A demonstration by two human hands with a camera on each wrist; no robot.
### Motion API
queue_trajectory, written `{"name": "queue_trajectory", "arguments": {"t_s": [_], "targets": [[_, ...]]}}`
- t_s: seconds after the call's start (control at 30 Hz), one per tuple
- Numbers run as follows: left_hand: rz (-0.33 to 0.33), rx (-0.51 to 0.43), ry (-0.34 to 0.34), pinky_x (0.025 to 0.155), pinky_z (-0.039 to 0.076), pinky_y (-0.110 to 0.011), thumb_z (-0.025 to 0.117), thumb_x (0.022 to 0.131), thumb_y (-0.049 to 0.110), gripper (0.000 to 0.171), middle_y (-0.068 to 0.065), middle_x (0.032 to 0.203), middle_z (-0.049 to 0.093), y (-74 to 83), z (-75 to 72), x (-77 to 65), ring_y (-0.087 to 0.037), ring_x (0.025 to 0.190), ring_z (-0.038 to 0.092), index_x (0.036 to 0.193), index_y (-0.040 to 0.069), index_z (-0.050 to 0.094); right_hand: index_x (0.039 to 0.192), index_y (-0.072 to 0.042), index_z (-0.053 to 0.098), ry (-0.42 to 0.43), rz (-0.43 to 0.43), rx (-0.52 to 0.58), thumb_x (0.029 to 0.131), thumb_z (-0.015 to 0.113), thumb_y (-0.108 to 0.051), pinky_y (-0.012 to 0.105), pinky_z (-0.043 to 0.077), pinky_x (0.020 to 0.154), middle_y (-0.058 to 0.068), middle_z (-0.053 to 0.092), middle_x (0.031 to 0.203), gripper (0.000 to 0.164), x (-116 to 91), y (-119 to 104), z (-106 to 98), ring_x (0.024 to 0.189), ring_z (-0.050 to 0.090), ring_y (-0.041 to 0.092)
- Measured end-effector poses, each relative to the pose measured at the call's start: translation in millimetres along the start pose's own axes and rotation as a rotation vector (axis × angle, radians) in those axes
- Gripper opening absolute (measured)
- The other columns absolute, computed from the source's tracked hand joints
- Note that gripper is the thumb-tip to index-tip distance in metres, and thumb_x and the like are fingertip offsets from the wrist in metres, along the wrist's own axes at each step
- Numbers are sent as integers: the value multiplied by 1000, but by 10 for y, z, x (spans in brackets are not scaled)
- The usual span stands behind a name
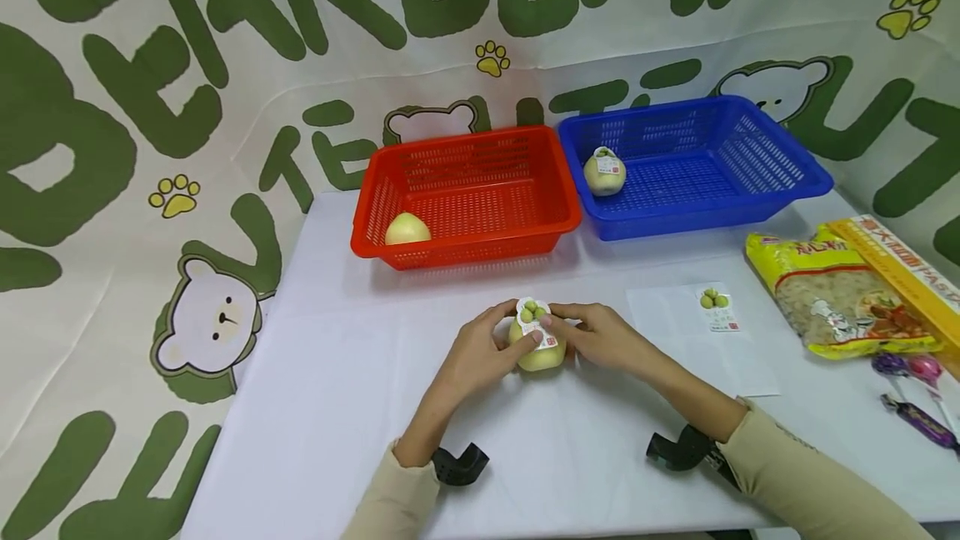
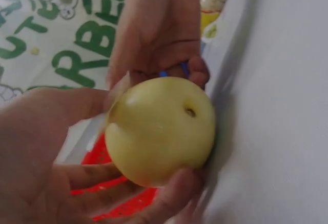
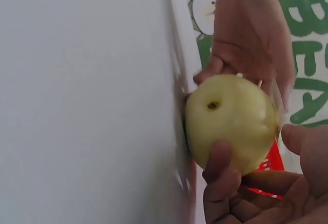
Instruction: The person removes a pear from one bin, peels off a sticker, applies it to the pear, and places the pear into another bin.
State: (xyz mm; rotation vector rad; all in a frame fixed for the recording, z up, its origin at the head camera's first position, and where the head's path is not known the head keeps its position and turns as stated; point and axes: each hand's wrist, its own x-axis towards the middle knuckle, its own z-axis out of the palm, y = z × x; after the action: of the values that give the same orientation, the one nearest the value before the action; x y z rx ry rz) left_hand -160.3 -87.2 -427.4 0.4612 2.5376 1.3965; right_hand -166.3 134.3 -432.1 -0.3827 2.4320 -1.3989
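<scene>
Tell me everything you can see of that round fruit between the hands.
The round fruit is pale yellow-green and looks smooth-skinned, with a small dark-centred hollow visible in both wrist views. A white label printed with green fruits and a red mark lies against its upper side. The left hand and right hand hold it from either side over the white tabletop, thumbs at the label; whether it rests there is unclear.

On the white table point(image 1: 322, 423) we see a bag point(image 1: 840, 298) and a box point(image 1: 903, 277) beside it, two lollipops point(image 1: 924, 368) and a purple wrapper point(image 1: 926, 423) nearby; behind, we see a bear-printed cloth point(image 1: 112, 315).
</scene>
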Motion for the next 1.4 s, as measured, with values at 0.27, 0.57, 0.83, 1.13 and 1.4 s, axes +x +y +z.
{"name": "queue_trajectory", "arguments": {"t_s": [0.27,0.57,0.83,1.13,1.4], "targets": [[-30,-64,-89,65,55,-31,78,86,43,71,-7,120,69,-73,-113,-32,-12,80,72,145,14,53,141,-6,57,-22,-152,-33,94,69,-38,26,49,57,8,65,124,58,-24,39,3,71,63,16],[-21,-147,-136,75,55,-35,75,89,43,63,3,140,57,-85,-70,17,-18,77,73,146,27,52,146,-9,51,-40,-65,-7,91,72,-43,26,45,52,7,67,103,68,-74,87,-50,67,63,20],[-3,-184,-18,61,57,-39,72,89,49,41,3,126,63,-91,55,110,-24,62,71,123,26,64,136,-8,61,68,10,86,90,72,-45,28,42,48,12,65,103,59,-6,82,-2,59,62,22],[-106,-269,73,48,55,-42,70,91,44,22,2,130,60,-67,125,157,-24,61,65,107,30,69,120,-10,71,162,-31,128,96,66,-43,25,41,50,4,65,78,41,71,124,67,60,59,21],[-134,-289,167,52,54,-32,71,91,40,17,0,126,63,-32,178,257,-15,61,60,97,23,68,123,-10,72,214,-42,86,98,63,-41,28,47,64,3,71,112,41,115,155,76,79,59,19]]}}
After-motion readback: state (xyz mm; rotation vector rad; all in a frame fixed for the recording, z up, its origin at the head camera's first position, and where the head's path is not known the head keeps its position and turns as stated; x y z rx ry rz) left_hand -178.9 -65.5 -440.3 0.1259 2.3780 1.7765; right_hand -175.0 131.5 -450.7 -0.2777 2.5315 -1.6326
